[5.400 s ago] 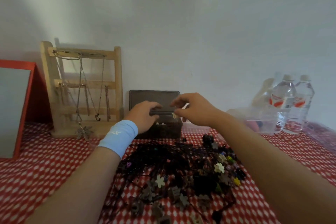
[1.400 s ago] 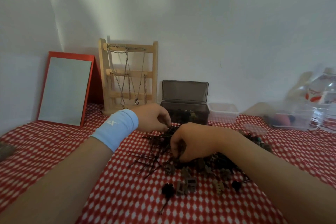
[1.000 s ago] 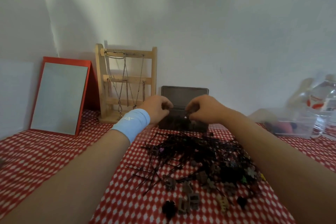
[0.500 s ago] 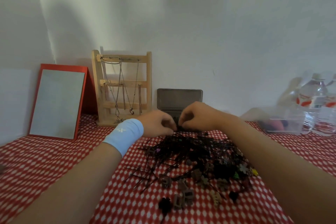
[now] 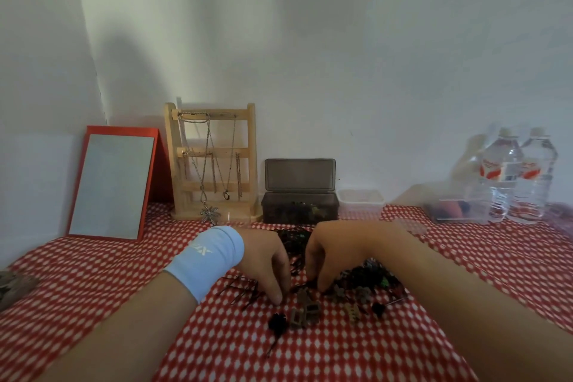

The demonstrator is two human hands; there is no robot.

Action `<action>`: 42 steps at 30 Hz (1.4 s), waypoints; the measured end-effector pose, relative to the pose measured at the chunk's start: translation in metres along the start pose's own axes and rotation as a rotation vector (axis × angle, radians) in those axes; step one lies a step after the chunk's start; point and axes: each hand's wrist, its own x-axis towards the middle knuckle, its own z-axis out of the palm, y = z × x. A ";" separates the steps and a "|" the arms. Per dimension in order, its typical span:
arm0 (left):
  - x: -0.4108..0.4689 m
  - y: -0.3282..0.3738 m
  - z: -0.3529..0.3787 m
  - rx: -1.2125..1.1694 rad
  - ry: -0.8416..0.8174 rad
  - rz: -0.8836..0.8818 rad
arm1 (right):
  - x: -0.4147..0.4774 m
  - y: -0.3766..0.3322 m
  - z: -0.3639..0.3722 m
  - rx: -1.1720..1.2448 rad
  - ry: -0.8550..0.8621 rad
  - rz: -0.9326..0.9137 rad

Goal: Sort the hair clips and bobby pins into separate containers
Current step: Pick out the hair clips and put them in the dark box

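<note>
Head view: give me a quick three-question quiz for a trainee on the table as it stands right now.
1. True or false: the dark box behind the pile of clips and pins has its lid open.
2. What stands just right of the dark box? A) a red-framed mirror B) a small clear tub C) a wooden rack
3. Which wrist wears the light-blue band?
Key: 1 true; 2 B; 3 the left.
</note>
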 end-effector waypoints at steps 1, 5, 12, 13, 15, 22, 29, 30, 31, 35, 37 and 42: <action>-0.001 -0.001 0.001 0.014 0.016 -0.001 | -0.003 0.000 0.000 0.012 0.025 -0.012; -0.005 0.001 0.002 0.008 0.154 0.023 | -0.015 0.001 -0.008 0.071 0.175 -0.042; -0.001 0.016 0.009 -0.015 0.165 0.188 | -0.033 0.003 -0.010 0.007 0.069 0.010; 0.001 0.018 0.011 0.004 0.149 0.201 | -0.033 0.004 -0.007 -0.009 0.034 0.019; 0.005 0.020 0.015 0.027 0.146 0.219 | -0.030 0.007 -0.001 -0.049 -0.011 0.025; 0.013 0.017 0.012 0.002 0.212 0.210 | -0.025 0.013 0.004 0.004 0.027 0.014; 0.019 -0.007 -0.018 -0.130 0.414 0.129 | -0.018 0.029 -0.024 0.077 0.231 0.003; 0.025 -0.011 -0.023 -0.158 0.474 0.106 | -0.012 0.033 -0.028 0.114 0.295 0.010; 0.032 -0.014 -0.028 -0.159 0.540 0.078 | -0.005 0.038 -0.033 0.159 0.367 0.025; 0.066 -0.025 -0.041 -0.190 0.765 0.004 | 0.031 0.059 -0.051 0.173 0.634 0.131; 0.084 -0.030 -0.047 -0.228 0.820 -0.029 | 0.049 0.068 -0.055 0.163 0.690 0.177; 0.121 -0.045 -0.058 -0.299 0.897 -0.112 | 0.078 0.090 -0.050 0.219 0.726 0.221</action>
